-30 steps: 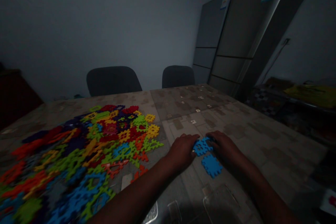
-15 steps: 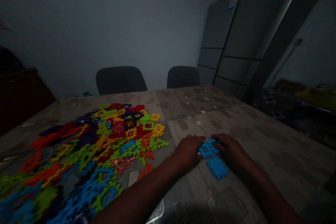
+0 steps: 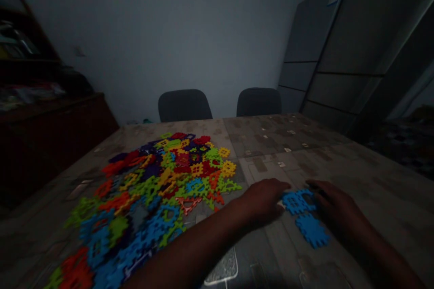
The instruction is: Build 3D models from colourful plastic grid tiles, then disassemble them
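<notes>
The room is dim. My left hand [image 3: 262, 198] and my right hand [image 3: 335, 210] lie on the table [image 3: 339, 162], each touching a side of a blue toothed plastic tile [image 3: 296, 201] with cut-out holes. A second, solid blue tile [image 3: 312, 230] lies just in front of it, beside my right wrist. My fingers curl down over the tile's edges; how firmly they hold it is unclear in the dark. To my left spreads a big heap of coloured interlocking tiles [image 3: 159, 189] in green, orange, yellow, red, purple and blue.
Two dark chairs [image 3: 185, 104] [image 3: 258, 101] stand at the table's far side. Tall grey cabinets [image 3: 349, 54] fill the right. A dark wooden sideboard [image 3: 50, 131] with clutter stands on the left. A pale flat object [image 3: 222, 271] lies near the front edge under my left forearm.
The view has swung to the left, so everything sits further right in the picture. My hands stay on the same blue tile; the tiles on the table have not visibly moved.
</notes>
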`<state>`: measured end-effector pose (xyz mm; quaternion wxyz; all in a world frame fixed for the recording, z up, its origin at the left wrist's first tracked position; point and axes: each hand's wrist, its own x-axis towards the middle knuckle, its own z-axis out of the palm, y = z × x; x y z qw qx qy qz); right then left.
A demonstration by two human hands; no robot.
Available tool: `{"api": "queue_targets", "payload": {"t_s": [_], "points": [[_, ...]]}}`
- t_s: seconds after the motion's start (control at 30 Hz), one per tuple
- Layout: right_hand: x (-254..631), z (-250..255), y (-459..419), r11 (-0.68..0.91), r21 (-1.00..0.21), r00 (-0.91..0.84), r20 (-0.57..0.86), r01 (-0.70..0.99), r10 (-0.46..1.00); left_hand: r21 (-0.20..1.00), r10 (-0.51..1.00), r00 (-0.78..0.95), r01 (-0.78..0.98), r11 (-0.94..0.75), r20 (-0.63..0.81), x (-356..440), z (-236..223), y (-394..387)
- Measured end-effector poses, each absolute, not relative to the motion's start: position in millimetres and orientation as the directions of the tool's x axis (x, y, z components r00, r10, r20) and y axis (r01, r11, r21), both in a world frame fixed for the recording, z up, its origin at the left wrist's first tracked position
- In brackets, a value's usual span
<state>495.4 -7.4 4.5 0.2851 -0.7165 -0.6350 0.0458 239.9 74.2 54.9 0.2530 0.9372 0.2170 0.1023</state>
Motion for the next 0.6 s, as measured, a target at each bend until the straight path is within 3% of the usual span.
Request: {"api": "queue_targets", "payload": {"t_s": [0.13, 0.27, 0.4, 0.5, 0.6], "points": [[494, 9, -11, -0.022, -0.510, 0.239, 0.365, 0.860, 0.900, 0.469, 0.558, 0.829, 0.478, -0.743, 0.039, 173, 79, 93], [469, 18, -11, 0.061, -0.551, 0.173, 0.362, 0.832, 0.916, 0.383, 0.712, 0.702, 0.654, -0.653, 0.013, 90, 85, 107], [403, 34, -15, 0.246, -0.581, -0.102, 0.269, 0.776, 0.958, 0.348, 0.745, 0.667, 0.704, -0.619, -0.024, 35, 74, 105], [340, 48, -16, 0.451, -0.600, -0.407, 0.218, 0.661, 0.887, 0.359, 0.770, 0.638, 0.715, -0.599, 0.013, 14, 71, 100], [286, 59, -6, 0.537, -0.602, -0.577, 0.150, 0.591, 0.803, 0.370, 0.789, 0.614, 0.731, -0.574, 0.012, -3, 77, 95]]}}
